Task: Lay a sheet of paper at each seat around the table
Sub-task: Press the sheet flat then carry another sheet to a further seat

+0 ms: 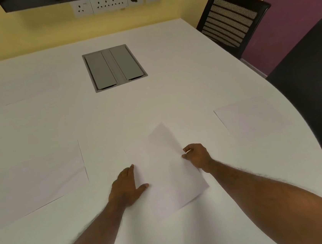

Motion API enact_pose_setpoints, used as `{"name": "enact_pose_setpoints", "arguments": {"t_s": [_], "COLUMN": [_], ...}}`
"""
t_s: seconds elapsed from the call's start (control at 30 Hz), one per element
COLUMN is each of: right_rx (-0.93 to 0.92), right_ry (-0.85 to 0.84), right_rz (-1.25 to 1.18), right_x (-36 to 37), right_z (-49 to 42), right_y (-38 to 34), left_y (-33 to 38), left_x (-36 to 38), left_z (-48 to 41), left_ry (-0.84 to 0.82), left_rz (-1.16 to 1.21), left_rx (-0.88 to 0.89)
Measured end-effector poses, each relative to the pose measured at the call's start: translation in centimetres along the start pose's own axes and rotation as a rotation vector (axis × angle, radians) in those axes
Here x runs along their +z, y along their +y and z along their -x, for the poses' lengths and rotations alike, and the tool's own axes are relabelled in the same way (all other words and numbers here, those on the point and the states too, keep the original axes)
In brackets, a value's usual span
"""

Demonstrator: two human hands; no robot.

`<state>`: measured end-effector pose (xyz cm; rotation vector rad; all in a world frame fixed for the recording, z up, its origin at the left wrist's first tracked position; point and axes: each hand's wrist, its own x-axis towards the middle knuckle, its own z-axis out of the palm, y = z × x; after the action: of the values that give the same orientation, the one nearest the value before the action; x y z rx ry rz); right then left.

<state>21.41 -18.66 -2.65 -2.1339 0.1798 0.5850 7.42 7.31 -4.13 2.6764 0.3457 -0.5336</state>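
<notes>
Left grip (pixel 128 185): flat, released, pressing the paper stack (pixel 162 174) on the counter (pixel 172 92).
Right grip (pixel 197 155): pinching the top sheet (pixel 163 135).
Risk: a second sheet may cling and lift.

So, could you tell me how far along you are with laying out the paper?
Three sheets already lie flat: far left, near left and right, by the dark chair. The left hand presses a middle sheet while the right hand pinches its edge. The mesh chair's place on the table looks bare.
</notes>
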Motion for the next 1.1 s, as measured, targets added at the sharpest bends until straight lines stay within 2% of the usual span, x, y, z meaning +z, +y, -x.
{"name": "enact_pose_setpoints", "arguments": {"t_s": [0.13, 0.3, 0.43, 0.6, 0.93, 1.1], "right_rx": [0.009, 0.079, 0.089, 0.075, 0.016, -0.016], "right_ry": [0.006, -0.037, -0.004, 0.061, 0.206, 0.250], "right_rz": [-0.153, -0.346, -0.439, -0.499, -0.506, -0.483], "right_x": [-1.7, -4.2, -6.1, -8.5, -16.0, -19.9], "right_z": [3.7, 9.4, 13.8, 18.9, 26.5, 28.2], "right_y": [1.0, 2.1, 3.0, 4.4, 8.6, 11.6], "left_y": [1.0, 3.2, 5.9, 9.6, 17.9, 22.5], "left_x": [0.2, -1.0, -2.9, -3.7, -2.9, -1.8], "left_z": [2.8, 4.9, 6.6, 9.7, 14.4, 16.3], "left_ry": [-0.060, -0.110, -0.074, 0.019, -0.096, -0.070], "left_rz": [0.074, 0.620, 0.875, 0.943, 0.844, 0.816], "left_rx": [-0.069, -0.234, -0.210, -0.041, 0.121, 0.145]}}
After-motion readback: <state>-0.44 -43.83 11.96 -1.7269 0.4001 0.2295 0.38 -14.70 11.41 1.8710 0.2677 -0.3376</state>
